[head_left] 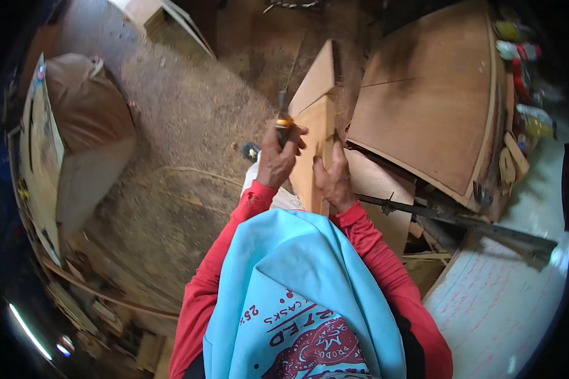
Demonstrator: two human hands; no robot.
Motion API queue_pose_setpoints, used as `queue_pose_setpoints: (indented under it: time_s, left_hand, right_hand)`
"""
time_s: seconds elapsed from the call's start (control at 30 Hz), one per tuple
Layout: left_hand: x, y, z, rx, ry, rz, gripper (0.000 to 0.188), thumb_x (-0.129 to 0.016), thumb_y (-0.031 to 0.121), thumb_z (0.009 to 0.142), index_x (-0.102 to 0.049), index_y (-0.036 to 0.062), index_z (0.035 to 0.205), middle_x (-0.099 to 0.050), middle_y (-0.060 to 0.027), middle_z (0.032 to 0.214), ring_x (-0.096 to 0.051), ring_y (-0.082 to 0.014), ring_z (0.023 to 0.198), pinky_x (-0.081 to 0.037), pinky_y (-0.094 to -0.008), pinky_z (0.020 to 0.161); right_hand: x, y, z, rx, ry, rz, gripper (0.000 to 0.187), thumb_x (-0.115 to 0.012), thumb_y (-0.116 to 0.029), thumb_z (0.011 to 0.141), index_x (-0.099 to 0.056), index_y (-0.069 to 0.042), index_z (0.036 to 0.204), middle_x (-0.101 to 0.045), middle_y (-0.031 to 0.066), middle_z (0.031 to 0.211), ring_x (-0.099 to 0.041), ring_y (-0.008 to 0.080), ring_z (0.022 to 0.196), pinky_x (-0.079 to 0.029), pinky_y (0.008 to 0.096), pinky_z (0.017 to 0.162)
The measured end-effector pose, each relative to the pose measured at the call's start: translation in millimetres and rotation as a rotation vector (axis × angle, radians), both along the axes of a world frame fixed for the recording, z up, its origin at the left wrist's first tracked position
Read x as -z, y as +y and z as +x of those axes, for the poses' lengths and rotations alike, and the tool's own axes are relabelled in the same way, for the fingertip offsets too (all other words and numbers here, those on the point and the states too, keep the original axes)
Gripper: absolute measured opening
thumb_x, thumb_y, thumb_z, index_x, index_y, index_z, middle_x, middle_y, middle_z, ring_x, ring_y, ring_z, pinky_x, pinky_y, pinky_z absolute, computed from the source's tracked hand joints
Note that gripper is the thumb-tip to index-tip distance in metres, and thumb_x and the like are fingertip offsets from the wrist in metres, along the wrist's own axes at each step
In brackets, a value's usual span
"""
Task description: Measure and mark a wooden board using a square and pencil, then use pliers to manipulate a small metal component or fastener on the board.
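Note:
My left hand (277,156) is closed around the black and yellow handle of a chisel (284,123), whose metal end points away from me. The tip of the blade is hard to make out against the dark floor. Just right of it, my right hand (336,179) grips the side edge of a light wooden piece (308,165) that stands tilted in front of me. A paler board (316,79) with a pointed far end continues from its top. Light blue printed cloth (297,252) hides the piece's near end.
A large brown wooden panel (427,101) stands at the right, with plastic packets (537,120) along its far side. Below it runs a dark metal bar (455,221) beside a white marked board (493,303). At left sits a brown-covered box-like piece (91,107). Wood scraps (110,316) lie lower left.

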State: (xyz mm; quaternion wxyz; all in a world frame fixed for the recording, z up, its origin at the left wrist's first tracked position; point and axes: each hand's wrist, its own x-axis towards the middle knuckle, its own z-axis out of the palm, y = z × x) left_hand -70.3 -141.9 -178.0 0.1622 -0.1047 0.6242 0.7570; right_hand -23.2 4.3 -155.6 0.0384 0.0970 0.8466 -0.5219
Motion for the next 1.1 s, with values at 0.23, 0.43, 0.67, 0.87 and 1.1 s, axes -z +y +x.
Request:
queue_pose_setpoints:
  time_s: [0.23,0.43,0.67,0.87,1.1]
  left_hand:
    - [-57,-28,-95,-0.061,0.21,-0.252,0.033,-0.07,0.038,0.101,-0.063,0.0072,0.11,-0.073,-0.0049,0.098,-0.063,-0.0067,0.075,-0.045,-0.0214,0.056]
    - [-71,-50,-122,0.025,0.232,-0.483,0.032,-0.077,0.036,0.096,-0.058,0.0103,0.097,-0.059,0.0012,0.077,-0.051,-0.0057,0.055,-0.041,-0.0225,0.048]
    - [-80,-84,-108,-0.08,0.1,-0.515,0.023,-0.077,0.024,0.096,-0.059,0.0102,0.097,-0.059,0.0009,0.077,-0.052,-0.0076,0.055,-0.041,-0.0242,0.046]
    - [-82,-116,-67,-0.215,0.011,-0.559,0.024,-0.076,0.026,0.097,-0.059,0.0088,0.098,-0.059,0.0008,0.078,-0.054,-0.0082,0.056,-0.044,-0.025,0.047]
    - [-78,-143,-38,-0.288,-0.033,-0.435,0.022,-0.072,0.025,0.1,-0.059,0.0072,0.101,-0.06,0.0007,0.079,-0.053,-0.0075,0.057,-0.045,-0.0244,0.05]
  right_hand:
    - [36,-28,-5,-0.013,0.197,-0.048,0.084,-0.059,0.004,0.079,-0.025,0.007,0.156,-0.037,0.0351,0.151,-0.036,0.0504,0.144,-0.034,0.0489,0.12]
    - [10,-58,-11,-0.203,0.104,0.024,0.085,-0.059,0.005,0.075,-0.027,0.009,0.153,-0.035,0.0332,0.15,-0.034,0.0507,0.142,-0.033,0.0497,0.12]
    - [13,-67,-16,-0.315,-0.012,-0.083,0.081,-0.058,0.007,0.075,-0.031,0.008,0.152,-0.036,0.0281,0.153,-0.034,0.0469,0.145,-0.031,0.0498,0.122]
    - [3,-78,-2,-0.387,-0.01,0.022,0.081,-0.059,0.005,0.077,-0.035,0.006,0.154,-0.036,0.0276,0.158,-0.036,0.0417,0.147,-0.029,0.0479,0.124]
    - [-1,-70,-3,-0.51,-0.054,0.122,0.068,-0.054,-0.003,0.086,-0.042,-0.001,0.153,-0.046,0.023,0.151,-0.046,0.0388,0.139,-0.042,0.0493,0.115]
